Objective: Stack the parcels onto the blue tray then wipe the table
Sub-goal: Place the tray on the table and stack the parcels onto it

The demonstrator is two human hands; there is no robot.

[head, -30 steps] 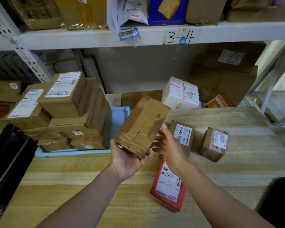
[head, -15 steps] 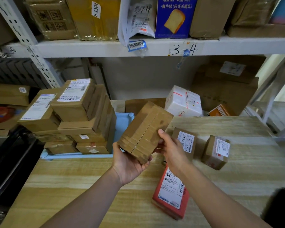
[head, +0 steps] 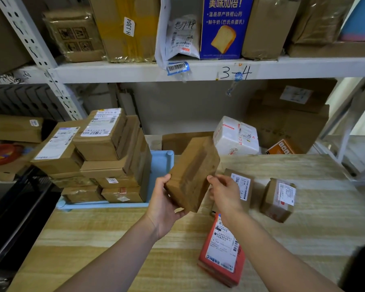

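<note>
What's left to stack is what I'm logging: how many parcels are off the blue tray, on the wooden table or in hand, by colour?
Brown: 3 (held parcel, labelled parcel, small parcel)
Red: 1 (red parcel)
Total: 4

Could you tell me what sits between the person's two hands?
In the head view, a plain brown cardboard parcel, gripped by the left hand and touched by the right hand.

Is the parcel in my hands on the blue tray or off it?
Off it: the parcel hangs tilted between the left hand and right hand, beside the blue tray.
</note>
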